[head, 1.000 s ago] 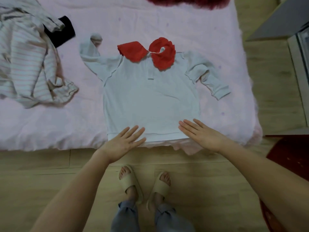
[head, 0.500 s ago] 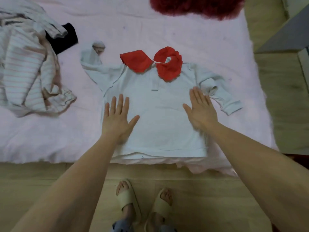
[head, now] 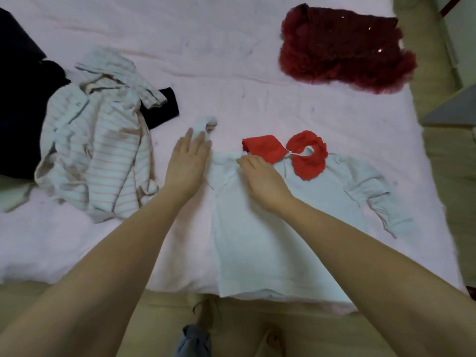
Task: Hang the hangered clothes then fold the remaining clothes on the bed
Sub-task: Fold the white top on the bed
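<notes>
Lying flat on the pink bed [head: 231,60], front up, the white top [head: 257,228] has its red collar [head: 286,153] far from the near edge. Left hand [head: 188,163] rests flat, fingers straight, on the top's left sleeve [head: 206,124]. Right hand [head: 262,179] pinches fabric at the left shoulder. Striped garment [head: 103,161] left, dark red skirt [head: 342,50] far right, wood floor [head: 450,163] beyond.

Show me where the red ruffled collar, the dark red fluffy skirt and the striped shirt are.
red ruffled collar [head: 307,161]: head view, right lobe.
dark red fluffy skirt [head: 345,50]: head view, centre of fabric.
striped shirt [head: 103,161]: head view, middle of crumpled body.
</notes>
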The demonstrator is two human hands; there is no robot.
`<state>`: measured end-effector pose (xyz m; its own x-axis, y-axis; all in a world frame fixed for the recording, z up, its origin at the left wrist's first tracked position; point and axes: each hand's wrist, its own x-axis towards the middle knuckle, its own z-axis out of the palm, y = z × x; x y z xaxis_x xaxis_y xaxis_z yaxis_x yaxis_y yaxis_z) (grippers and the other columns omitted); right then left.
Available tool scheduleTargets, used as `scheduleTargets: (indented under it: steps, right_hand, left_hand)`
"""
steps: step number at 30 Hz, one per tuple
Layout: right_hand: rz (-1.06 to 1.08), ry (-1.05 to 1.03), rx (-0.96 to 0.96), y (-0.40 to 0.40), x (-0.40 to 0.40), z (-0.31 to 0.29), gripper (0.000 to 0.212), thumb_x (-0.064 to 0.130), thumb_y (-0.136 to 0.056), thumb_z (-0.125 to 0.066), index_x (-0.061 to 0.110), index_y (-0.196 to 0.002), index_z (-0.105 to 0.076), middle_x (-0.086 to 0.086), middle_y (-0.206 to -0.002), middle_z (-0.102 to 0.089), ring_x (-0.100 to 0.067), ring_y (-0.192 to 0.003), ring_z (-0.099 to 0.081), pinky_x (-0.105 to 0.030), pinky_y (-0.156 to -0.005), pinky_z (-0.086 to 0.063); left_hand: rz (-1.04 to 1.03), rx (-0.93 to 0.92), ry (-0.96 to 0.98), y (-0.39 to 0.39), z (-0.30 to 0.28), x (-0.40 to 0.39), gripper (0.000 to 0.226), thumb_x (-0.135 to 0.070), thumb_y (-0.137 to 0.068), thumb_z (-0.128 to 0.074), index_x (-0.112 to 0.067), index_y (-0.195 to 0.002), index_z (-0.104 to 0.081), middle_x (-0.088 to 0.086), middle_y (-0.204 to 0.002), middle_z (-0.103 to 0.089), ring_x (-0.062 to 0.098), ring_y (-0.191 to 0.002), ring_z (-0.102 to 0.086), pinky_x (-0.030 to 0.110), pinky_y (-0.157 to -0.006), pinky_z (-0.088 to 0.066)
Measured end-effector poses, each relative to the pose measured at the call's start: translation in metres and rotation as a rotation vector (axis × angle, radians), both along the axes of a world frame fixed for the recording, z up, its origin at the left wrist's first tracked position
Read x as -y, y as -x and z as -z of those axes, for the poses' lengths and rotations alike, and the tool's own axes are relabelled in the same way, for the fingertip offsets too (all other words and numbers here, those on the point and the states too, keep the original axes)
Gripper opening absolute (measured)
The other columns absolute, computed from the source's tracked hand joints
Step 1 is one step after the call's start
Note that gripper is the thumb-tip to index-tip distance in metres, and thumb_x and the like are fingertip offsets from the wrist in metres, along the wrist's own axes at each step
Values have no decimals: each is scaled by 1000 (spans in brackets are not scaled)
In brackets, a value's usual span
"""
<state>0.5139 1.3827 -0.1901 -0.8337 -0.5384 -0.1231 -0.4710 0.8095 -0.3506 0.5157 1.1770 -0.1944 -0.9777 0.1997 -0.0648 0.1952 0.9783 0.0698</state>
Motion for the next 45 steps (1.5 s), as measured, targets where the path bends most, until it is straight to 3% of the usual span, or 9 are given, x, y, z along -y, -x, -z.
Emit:
scheduleTargets:
  steps: [8,10,12,16,21,28,38,41,45]
  right_hand:
    - [103,-190,224,37,45,27,45,-2,-85,-46,6,-129,-47,-10,-133,-47,-29,-121,-43,-42,-90,-42]
    - [176,-143,249,37,48,30,41,2,-86,-48,6,-127,-48,-11,-129,-48,-30,-115,-46,-45,-84,-46]
    - [220,-143,274,36,51,30,41,8,-87,-51,6,-127,-46,-11,-129,-46,-30,-110,-48,-46,-80,-48]
    - [271,-225,302,39,62,28,53,15,-86,-58,8,-134,-38,-10,-141,-38,-31,-113,-47,-45,-83,-50]
    - [306,-211,260,32,78,19,73,6,-83,-57,5,-147,-23,-16,-159,-10,-32,-140,-26,-39,-90,-45]
    - [276,-34,62,-22,108,-1,25,17,-84,-66,4,-103,-58,-12,-111,-53,-31,-99,-52,-41,-73,-48]
    - [451,-69,91,-19,97,13,28,-4,-84,-48,2,-111,-53,-16,-123,-50,-33,-111,-49,-39,-76,-43]
    - [432,-81,120,-16,93,14,30,-1,-84,-46,2,-113,-52,-16,-129,-48,-34,-116,-48,-41,-80,-44]
    - [386,-122,215,-13,91,15,31,-1,-85,-42,-1,-115,-49,-17,-134,-44,-35,-121,-46,-41,-86,-43]
  left_hand:
    - [558,222,315,61,-9,48,61,-33,-85,-34,-12,-140,-48,8,-151,-38,25,-148,-15,36,-114,17]
    - [467,326,14,63,-26,56,60,-46,-75,-29,-13,-108,-66,6,-109,-66,23,-130,-46,29,-118,-1]
    - [272,421,-249,61,-37,62,42,-49,-80,-38,-14,-96,-58,-4,-73,-55,29,-103,-58,31,-90,-38]
    - [15,618,-217,59,-47,84,37,-48,-84,-63,-17,-104,-57,-1,-94,-54,24,-99,-55,31,-75,-41]
    - [12,354,148,37,-48,115,36,-31,-89,-58,-14,-120,-50,5,-115,-57,26,-106,-55,31,-71,-36]
    - [-750,-106,-780,-34,-55,127,23,-41,-91,-58,-19,-87,-53,-6,-80,-57,14,-73,-55,38,-68,-49]
    - [-1112,-230,-855,-59,-49,108,37,-33,-99,-50,-1,-81,-57,10,-90,-53,1,-71,-46,7,-68,-35]
    - [-1058,-176,-903,-67,-44,106,47,-42,-99,-43,-13,-62,-50,11,-75,-53,21,-69,-52,35,-71,-44]
    - [-816,-74,-667,-71,-34,109,35,-42,-81,-72,-8,-77,-69,5,-84,-55,24,-86,-52,35,-80,-42]
